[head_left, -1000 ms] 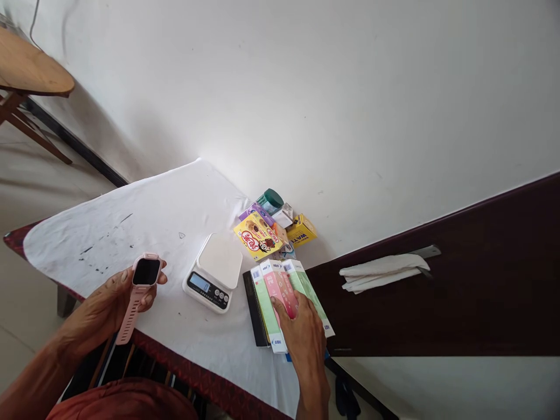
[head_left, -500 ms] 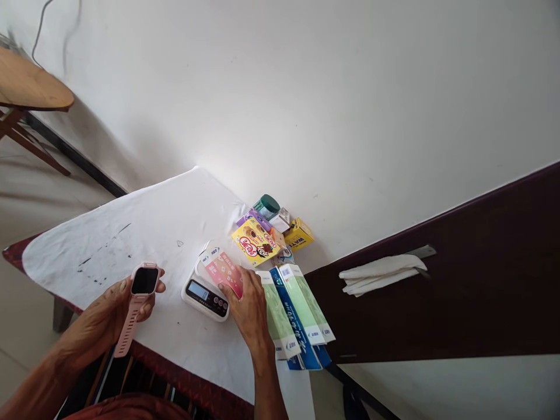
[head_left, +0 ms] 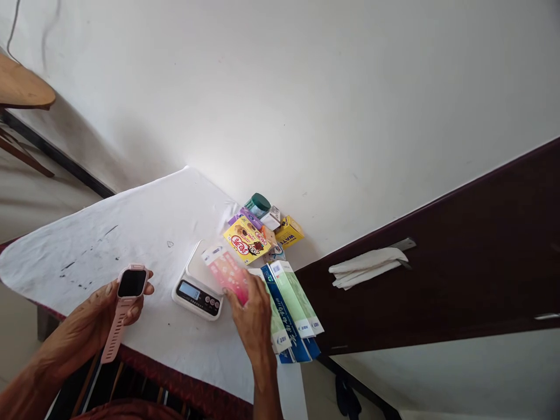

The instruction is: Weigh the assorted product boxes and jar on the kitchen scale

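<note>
My left hand [head_left: 102, 306] is closed on a pink smartwatch [head_left: 132, 283], its dark square screen facing up and the strap hanging down. In my right hand [head_left: 251, 312] is a small pink-and-white box [head_left: 228, 271], slightly blurred, held by its near end. The box's far end lies over the right edge of a white digital scale [head_left: 199, 277]; whether it touches the scale I cannot tell. The scale's display is lit, but its figures are too small to read. Just right of my right hand lie long green boxes [head_left: 292, 297] and blue boxes [head_left: 280, 309].
A yellow snack box [head_left: 247, 240], a green-lidded jar [head_left: 258, 203] and a yellow carton [head_left: 289, 231] are piled against the wall. White cloth covers the table [head_left: 144, 224]. A folded white cloth [head_left: 367, 267] hangs on the dark door [head_left: 459, 262]. A wooden stool [head_left: 24, 84] stands far left.
My right hand has drawn the pink-and-white box rightward, baring more of the scale's platform. My left hand still holds the smartwatch. The whole view has shifted slightly, with things appearing farther left.
</note>
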`<state>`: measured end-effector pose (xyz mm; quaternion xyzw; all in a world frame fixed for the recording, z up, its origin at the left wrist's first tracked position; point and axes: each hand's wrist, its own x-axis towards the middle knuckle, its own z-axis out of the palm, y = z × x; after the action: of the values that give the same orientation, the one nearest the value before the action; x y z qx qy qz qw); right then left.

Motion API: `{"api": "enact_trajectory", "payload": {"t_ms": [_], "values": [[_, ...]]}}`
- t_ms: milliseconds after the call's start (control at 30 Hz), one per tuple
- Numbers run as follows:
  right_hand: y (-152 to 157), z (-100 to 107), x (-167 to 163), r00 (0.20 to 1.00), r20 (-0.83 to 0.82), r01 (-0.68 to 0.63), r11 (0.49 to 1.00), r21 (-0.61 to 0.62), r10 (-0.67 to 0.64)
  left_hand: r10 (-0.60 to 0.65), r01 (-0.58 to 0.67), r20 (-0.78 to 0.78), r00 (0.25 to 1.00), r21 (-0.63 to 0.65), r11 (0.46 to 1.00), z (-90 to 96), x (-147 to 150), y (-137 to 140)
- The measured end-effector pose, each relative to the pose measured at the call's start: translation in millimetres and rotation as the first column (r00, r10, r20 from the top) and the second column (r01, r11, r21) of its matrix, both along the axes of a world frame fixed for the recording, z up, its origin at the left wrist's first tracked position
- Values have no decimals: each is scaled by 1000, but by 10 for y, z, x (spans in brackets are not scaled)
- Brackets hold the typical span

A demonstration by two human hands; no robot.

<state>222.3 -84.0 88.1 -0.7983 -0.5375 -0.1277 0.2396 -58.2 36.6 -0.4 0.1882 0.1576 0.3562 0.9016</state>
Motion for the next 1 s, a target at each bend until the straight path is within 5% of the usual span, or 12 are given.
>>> {"api": "enact_trajectory", "payload": {"t_ms": [133, 233, 400, 633, 833, 1000], "values": [[-302, 212, 254, 968, 137, 197, 974, 109, -211, -39, 39, 6, 999, -10, 999, 65, -31, 0], [-484, 222, 450, 931, 201, 301, 952, 54, -306, -70, 70, 12, 997, -36, 997, 103, -43, 9], [-598, 108, 515, 921, 255, 312, 949, -29, -295, -76, 77, 46, 996, -36, 996, 121, -28, 16], [-669, 263, 481, 916, 247, 320, 947, 29, -318, -73, 72, 54, 996, 15, 997, 158, -43, -1], [-693, 46, 566, 928, 182, 346, 934, -90, -326, -56, 53, 56, 997, 55, 997, 169, -25, -5], [-636, 53, 540, 921, 175, 355, 935, -17, -347, -14, 5, 82, 997, 113, 994, 104, 14, -11]]}}
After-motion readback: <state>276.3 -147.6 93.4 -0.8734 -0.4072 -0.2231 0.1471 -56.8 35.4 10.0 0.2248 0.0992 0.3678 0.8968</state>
